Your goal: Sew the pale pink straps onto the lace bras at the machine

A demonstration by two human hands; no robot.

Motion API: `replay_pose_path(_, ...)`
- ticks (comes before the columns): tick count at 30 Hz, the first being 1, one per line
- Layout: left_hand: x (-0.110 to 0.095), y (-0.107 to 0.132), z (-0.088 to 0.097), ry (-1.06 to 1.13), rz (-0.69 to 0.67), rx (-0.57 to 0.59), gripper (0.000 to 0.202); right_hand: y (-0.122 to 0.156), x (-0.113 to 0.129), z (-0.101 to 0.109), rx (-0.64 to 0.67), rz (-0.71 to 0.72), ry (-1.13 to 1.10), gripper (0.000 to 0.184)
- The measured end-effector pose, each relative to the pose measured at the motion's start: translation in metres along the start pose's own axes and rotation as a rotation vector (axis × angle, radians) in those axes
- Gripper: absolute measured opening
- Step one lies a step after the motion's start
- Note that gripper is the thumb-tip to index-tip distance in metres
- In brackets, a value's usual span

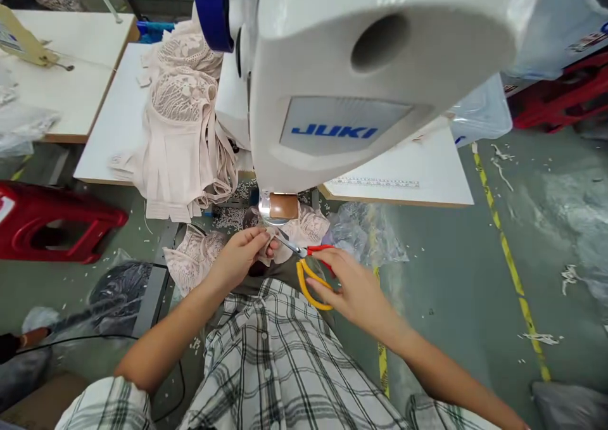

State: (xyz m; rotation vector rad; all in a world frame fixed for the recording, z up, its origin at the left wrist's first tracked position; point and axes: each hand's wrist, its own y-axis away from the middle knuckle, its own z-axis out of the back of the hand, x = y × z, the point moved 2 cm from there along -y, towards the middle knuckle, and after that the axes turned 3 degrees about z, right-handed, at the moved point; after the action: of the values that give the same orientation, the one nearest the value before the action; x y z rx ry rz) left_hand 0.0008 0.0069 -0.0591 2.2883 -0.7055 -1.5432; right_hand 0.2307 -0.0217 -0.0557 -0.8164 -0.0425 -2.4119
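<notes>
My left hand pinches a pale pink lace garment piece just below the needle area of a white JUKI sewing machine. More of that lace fabric hangs down to the left of the hand. My right hand grips scissors with a red and a yellow handle; their blades point left toward the fabric at my left fingertips. Both hands sit above my lap in a plaid shirt.
A stack of pink lace garments lies on the white table left of the machine. A red stool stands at left. Clear plastic bags lie by the table's edge. Yellow floor tape runs at right.
</notes>
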Motion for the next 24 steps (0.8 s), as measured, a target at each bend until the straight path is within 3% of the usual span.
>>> replay_pose_path(5,0.007,-0.001,0.006,-0.166,0.012,-0.053,0.025,-0.012,-0.005,-0.004,0.050,0.048,-0.049,0.036)
replay_pose_path(9,0.005,0.001,0.011,-0.200,0.021,-0.045,0.015,-0.005,-0.010,0.000,0.090,-0.009,-0.112,0.031)
replay_pose_path(12,-0.002,0.005,0.011,-0.212,-0.010,-0.002,0.026,0.004,-0.012,0.003,0.041,-0.087,-0.155,0.030)
replay_pose_path(15,-0.006,0.007,0.011,-0.173,-0.030,-0.010,0.037,0.007,-0.011,0.001,0.031,-0.130,-0.206,0.040)
replay_pose_path(19,-0.006,0.008,0.012,-0.194,-0.043,-0.050,0.036,-0.001,-0.004,-0.005,0.076,-0.124,-0.213,0.045)
replay_pose_path(24,-0.007,0.011,0.015,-0.406,-0.081,-0.120,0.034,-0.019,0.001,-0.013,0.128,-0.149,-0.242,0.045)
